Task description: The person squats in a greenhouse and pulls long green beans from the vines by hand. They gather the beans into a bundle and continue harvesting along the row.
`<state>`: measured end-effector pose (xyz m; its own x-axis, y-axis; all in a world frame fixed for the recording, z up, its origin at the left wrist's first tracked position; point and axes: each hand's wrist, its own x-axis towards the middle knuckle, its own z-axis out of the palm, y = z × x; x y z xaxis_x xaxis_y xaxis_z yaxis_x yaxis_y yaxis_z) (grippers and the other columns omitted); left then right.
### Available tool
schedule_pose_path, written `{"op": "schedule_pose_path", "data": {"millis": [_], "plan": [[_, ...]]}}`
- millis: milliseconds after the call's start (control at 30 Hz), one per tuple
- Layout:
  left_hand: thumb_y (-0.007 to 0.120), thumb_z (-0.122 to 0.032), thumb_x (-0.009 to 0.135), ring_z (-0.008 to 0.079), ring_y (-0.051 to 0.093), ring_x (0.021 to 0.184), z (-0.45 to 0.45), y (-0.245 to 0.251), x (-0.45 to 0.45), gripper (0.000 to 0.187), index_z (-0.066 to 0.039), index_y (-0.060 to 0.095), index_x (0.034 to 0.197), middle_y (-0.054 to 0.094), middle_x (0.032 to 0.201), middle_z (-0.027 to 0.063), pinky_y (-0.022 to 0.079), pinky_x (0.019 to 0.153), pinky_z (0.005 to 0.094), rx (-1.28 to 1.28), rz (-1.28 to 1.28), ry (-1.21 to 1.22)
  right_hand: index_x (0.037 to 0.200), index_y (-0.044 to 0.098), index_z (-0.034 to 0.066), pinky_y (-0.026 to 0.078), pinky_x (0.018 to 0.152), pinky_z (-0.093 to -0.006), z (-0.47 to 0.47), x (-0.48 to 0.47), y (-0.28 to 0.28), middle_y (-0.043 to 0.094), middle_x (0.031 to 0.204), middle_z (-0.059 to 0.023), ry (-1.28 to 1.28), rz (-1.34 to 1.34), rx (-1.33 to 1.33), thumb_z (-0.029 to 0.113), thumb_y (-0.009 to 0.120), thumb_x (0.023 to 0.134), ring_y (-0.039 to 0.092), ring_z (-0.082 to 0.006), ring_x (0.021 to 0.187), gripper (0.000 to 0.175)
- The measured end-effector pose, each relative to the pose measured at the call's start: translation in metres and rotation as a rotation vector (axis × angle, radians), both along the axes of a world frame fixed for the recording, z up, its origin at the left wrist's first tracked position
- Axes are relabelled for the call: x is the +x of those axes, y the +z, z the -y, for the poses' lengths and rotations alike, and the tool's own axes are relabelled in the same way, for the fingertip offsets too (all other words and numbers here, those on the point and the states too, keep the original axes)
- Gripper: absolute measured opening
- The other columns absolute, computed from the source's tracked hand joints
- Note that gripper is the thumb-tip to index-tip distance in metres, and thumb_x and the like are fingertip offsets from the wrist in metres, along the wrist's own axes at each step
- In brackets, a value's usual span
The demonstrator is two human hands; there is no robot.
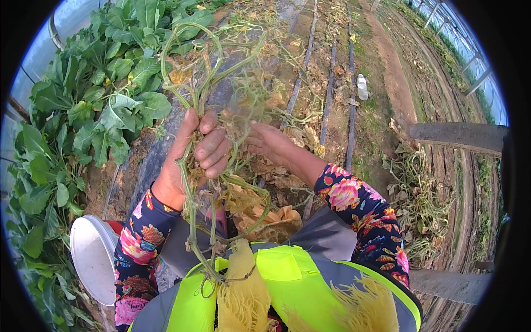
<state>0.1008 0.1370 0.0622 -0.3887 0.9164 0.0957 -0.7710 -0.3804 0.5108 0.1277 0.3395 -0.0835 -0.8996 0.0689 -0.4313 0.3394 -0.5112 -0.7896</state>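
Observation:
In the head view my left hand [203,145], left of the middle, is closed around a bundle of withering vine stems [193,207]. The stems loop up above the fist and hang down over the front of my yellow vest. My right hand [267,141] is just to the right, its fingers reaching behind thin, partly blurred vines [244,103]; whether it grips any of them I cannot tell. Below the hands, between my legs, lies a crumpled orange-brown sack [276,224]. Dry leaves and more vines [305,141] cover the ground beyond the right hand.
Leafy green plants [99,95] grow along the left. A white bucket [93,257] stands by my left arm. Dark drip hoses [330,91] run along the soil. A plastic bottle [362,87] lies farther right, near a heap of pulled vines [423,203] and a curved grey bar [456,135].

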Motion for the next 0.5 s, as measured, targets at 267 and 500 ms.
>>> {"op": "schedule_pose_path", "data": {"millis": [267,500], "plan": [[0.041,-0.042,0.101,0.0102,0.041,0.057,0.008,-0.01,-0.029,0.032,-0.011,0.047,0.093,0.04,0.066,-0.0026,0.039,0.048,0.0247,-0.002,-0.047,0.163,0.127,0.047,0.0101,0.045,0.064,-0.0266,-0.026,0.003,0.024,0.05,0.079,0.0008,-0.201,-0.121,-0.111,0.024,0.049,0.099,0.05,-0.0105,0.068,0.032],[0.047,-0.034,0.1,0.0139,0.056,0.063,0.019,-0.045,-0.084,0.026,-0.009,0.052,0.096,0.061,0.092,0.0074,0.05,0.054,0.0276,-0.454,-0.006,0.459,0.149,0.028,0.01,0.038,0.064,-0.022,-0.005,0.052,0.075,0.045,0.079,0.004,0.149,-0.404,0.094,0.019,0.052,0.096,0.041,-0.0075,0.066,0.058]]}}
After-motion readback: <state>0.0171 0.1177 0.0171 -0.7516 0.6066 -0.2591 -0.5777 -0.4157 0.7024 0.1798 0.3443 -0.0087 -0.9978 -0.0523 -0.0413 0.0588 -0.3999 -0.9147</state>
